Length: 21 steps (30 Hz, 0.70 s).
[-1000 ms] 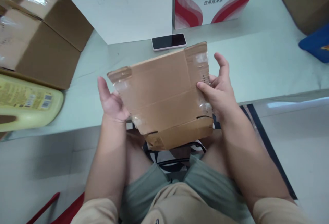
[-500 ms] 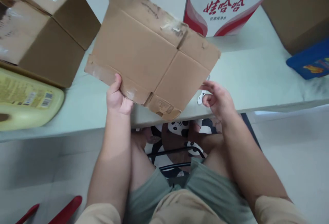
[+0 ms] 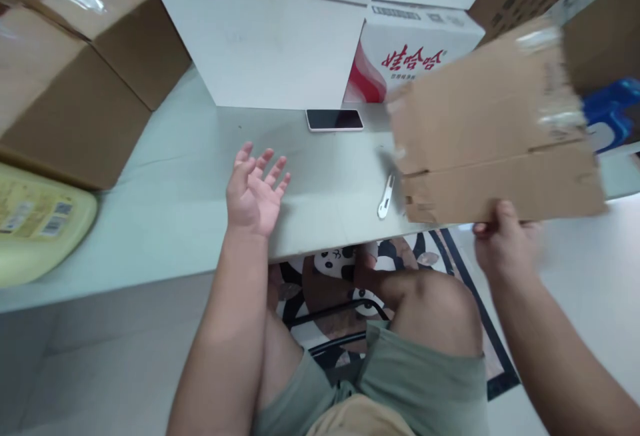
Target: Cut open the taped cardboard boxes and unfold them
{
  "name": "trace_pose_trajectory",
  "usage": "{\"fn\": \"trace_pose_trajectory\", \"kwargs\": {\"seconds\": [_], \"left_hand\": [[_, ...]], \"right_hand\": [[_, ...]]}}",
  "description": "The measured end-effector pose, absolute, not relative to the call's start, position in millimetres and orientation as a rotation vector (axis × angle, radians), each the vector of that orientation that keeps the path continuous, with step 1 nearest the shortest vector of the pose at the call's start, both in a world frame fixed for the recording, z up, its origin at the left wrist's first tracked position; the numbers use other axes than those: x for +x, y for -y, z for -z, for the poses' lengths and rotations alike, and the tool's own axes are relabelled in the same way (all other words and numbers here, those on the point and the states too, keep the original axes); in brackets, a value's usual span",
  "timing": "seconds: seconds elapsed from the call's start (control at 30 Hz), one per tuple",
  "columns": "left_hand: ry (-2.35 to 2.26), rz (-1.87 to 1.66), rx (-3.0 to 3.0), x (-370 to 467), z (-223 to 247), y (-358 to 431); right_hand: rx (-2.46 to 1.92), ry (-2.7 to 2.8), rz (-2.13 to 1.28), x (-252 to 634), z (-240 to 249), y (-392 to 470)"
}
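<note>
A flattened cardboard box [image 3: 490,123] is held up at the right by my right hand [image 3: 507,243], its thumb and fingers pinching the lower edge. Strips of clear tape shine on the cardboard's right side. My left hand [image 3: 256,193] is raised over the table with its palm up, fingers spread and nothing in it. Between the hands, close to the table's front edge, lies a small white utility knife [image 3: 386,197]. Farther back, a phone [image 3: 335,120] rests face up with a dark screen.
The pale cloth-covered table [image 3: 165,223] carries a tall white box [image 3: 265,43] and a white-and-red carton [image 3: 415,49] at the back. Brown boxes [image 3: 95,83] and a yellow jug [image 3: 40,223] stand left. A blue container [image 3: 613,109] is partly hidden at right.
The cardboard has passed from my left hand to my right and swung right, turning as it went. My left hand has let go and opened. The phone and all of the utility knife now show.
</note>
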<state>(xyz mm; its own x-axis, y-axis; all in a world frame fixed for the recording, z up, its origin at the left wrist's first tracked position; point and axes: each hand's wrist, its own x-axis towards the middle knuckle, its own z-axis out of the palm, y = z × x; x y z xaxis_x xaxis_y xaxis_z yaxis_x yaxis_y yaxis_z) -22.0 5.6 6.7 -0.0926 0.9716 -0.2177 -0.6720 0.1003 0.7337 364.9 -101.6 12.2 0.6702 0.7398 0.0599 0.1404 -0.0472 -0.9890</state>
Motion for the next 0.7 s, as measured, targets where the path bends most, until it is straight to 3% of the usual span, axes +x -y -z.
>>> {"fn": "trace_pose_trajectory", "kwargs": {"seconds": [0.1, 0.23, 0.47, 0.7], "left_hand": [[-0.827, -1.425, 0.493, -21.5, -6.3, -6.2], [-0.787, -1.440, 0.446, -18.9, -8.2, -9.8], [-0.818, -1.462, 0.404, -17.6, -12.5, -16.7], [-0.790, -1.471, 0.430, -28.3, -18.6, -16.2]], "right_hand": [[-1.638, 0.777, -0.213, 409.5, -29.4, 111.8], [-1.718, 0.844, -0.067, 454.9, -57.5, 60.6], [-1.802, 0.883, -0.400, 487.3, -65.2, -73.4], [-2.065, 0.895, -0.833, 426.1, -32.4, -35.0]]}}
